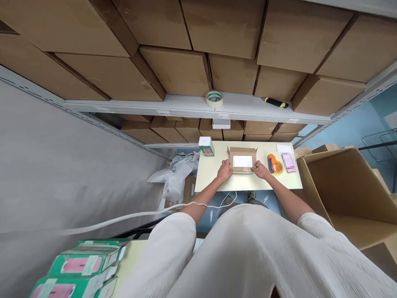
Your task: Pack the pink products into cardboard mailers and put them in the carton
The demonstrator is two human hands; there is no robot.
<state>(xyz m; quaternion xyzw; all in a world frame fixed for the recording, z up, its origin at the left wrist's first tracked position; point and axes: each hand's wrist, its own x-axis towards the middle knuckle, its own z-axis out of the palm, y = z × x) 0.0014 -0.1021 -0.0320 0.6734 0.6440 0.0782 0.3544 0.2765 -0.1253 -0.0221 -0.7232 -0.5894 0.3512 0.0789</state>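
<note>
A: Position of the box?
B: On the table, between the two hands, near the front edge. White label on its upper face; small flaps jut out at its far corners.
A: Left hand?
B: At the box's near left corner, touching. Fingers bent and close together; I cannot tell whether they clamp the cardboard.
A: Right hand?
B: At the near right corner, touching, fingers curled. Grip again cannot be told.
A: Surroundings?
B: Green-and-white pack upright, left of the box. To the right, an orange dispenser, then a pink item, blurred; a white sheet lies behind them.
A: Shelf?
B: Tape roll near its front edge; black-and-yellow knife farther right. Cartons stand behind both.
</note>
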